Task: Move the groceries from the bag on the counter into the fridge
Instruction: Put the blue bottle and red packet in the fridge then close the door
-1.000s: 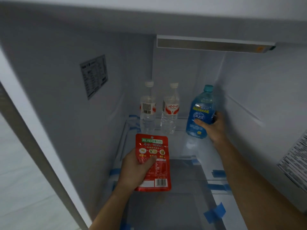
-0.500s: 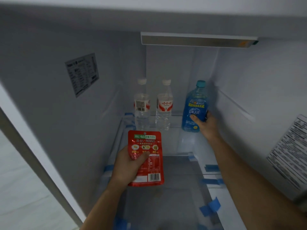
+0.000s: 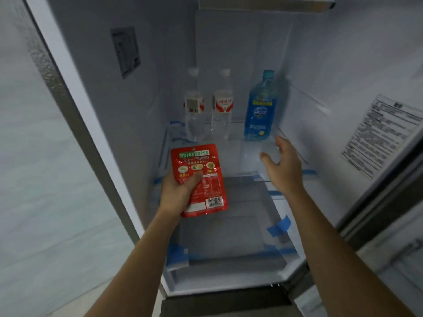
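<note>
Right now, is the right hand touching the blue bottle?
Apart. The head view shows the right hand open, below the blue bottle, with bare shelf visible between fingertips and bottle base.

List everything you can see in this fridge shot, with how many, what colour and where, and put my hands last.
water bottles: two, clear with red and white labels, upright side by side at the back left of the shelf
blue bottle: one, blue with a teal cap, upright at the back right of the shelf
red packet: one, red with a green banner, held in front of the shelf
glass shelf: one, clear, under the bottles
tape strips: several, blue, on the shelf edges and the fridge floor
printed labels: two, white, one on each side wall
left hand: gripping the red packet
right hand: open, empty, just short of the blue bottle
</note>
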Tool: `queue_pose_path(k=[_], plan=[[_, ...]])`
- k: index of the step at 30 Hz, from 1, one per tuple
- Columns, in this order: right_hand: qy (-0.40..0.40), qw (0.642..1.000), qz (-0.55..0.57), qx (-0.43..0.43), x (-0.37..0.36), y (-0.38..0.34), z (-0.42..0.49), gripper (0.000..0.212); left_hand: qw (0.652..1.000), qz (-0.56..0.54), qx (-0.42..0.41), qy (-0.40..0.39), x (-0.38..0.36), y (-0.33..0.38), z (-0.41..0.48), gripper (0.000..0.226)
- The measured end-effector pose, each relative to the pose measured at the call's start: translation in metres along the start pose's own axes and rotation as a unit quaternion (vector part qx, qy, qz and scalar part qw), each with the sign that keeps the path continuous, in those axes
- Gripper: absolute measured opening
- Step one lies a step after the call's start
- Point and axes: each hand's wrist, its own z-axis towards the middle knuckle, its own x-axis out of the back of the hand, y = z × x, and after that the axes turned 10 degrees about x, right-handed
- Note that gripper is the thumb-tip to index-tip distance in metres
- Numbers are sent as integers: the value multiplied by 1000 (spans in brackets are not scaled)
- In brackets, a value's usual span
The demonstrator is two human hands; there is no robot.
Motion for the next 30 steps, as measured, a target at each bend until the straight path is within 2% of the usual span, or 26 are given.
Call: queue_pose_path(k=[4,7,11,14,18,23,27,30], plan=[[-19,996,-43,73,2,-12,-65,57,999,-6,40,-16,10,-43,-38,21],[-61,989,-78,110,3,-4,-111,54,994,-28,103,-35,15,-78,-58,27],[-108,984,-106,97,-2,32,-166,52,971,-87,218,-54,19,-129,-73,31],[-137,981,-115,77,-13,66,-200,50,963,-64,260,-46,13,-166,-67,28],[-211,969,-127,24,-31,102,-233,53,964,57,260,-22,-3,-203,-38,25],[-311,933,-180,3,-63,137,-250,60,962,92,255,12,-23,-230,4,15],[-346,911,-223,23,-84,155,-252,69,963,112,241,35,-34,-239,23,24],[-339,906,-249,48,-91,163,-255,74,961,211,180,16,-30,-235,20,36]])
